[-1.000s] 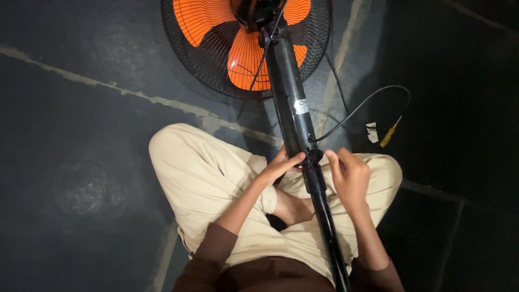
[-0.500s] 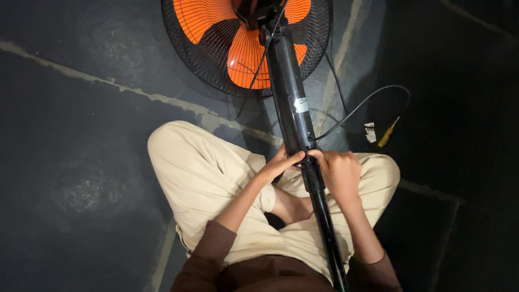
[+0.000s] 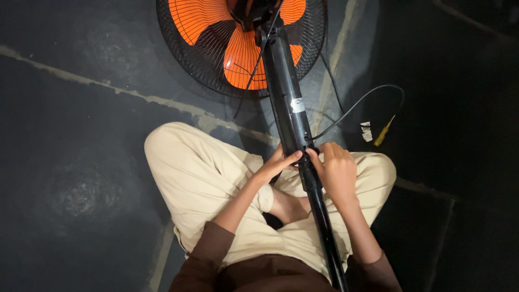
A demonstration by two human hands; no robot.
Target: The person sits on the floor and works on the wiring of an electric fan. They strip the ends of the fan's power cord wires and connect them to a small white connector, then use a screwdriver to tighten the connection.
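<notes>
A pedestal fan lies on the dark floor with its orange blades point(image 3: 238, 51) inside a black wire guard point(image 3: 184, 65) at the top. Its black pole point(image 3: 289, 103) runs down across my crossed legs. My left hand point(image 3: 278, 162) grips the pole from the left, where the thick upper tube meets the thinner lower tube. My right hand point(image 3: 338, 167) holds the same joint from the right, fingers curled on it. Both hands nearly touch each other.
A black power cord point(image 3: 362, 100) loops out from the pole to the right. A yellow-handled screwdriver point(image 3: 383, 132) and a small white scrap point(image 3: 366, 131) lie on the floor by my right knee. Pale seams cross the dark floor.
My right hand has closed in on the pole joint and now sits against my left hand's fingers. The fan has not moved.
</notes>
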